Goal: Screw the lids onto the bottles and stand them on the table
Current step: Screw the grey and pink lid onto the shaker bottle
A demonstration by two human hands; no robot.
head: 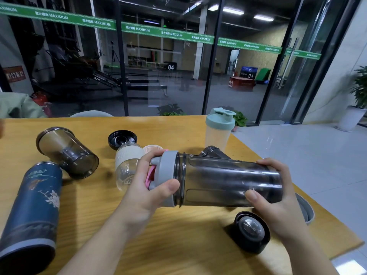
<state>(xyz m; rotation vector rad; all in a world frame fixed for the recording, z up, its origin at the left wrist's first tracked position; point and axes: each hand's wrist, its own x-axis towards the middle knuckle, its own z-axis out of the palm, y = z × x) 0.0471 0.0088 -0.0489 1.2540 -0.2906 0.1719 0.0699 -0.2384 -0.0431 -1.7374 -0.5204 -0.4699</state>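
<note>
I hold a smoky grey bottle [228, 180] sideways above the wooden table [178, 231]. My left hand [147, 187] grips its grey lid with a pink flap [165, 175], which sits on the bottle's mouth. My right hand [278, 191] grips the bottle's base end. A frosted bottle with a teal lid [219, 129] stands upright at the back. Lying on their sides are a blue flask [32, 207], a smoky cup [67, 152] and a clear bottle with a white sleeve [128, 163]. Loose lids: a black one [122, 138], a black one with a metal centre [251, 232], a pink one [152, 148].
Another dark bottle [214, 152] lies partly hidden behind the held one. A grey lid [305, 209] sits at the table's right edge behind my right hand. Glass walls and potted plants [360, 90] stand beyond the table. A green sleeve [17, 106] shows at far left.
</note>
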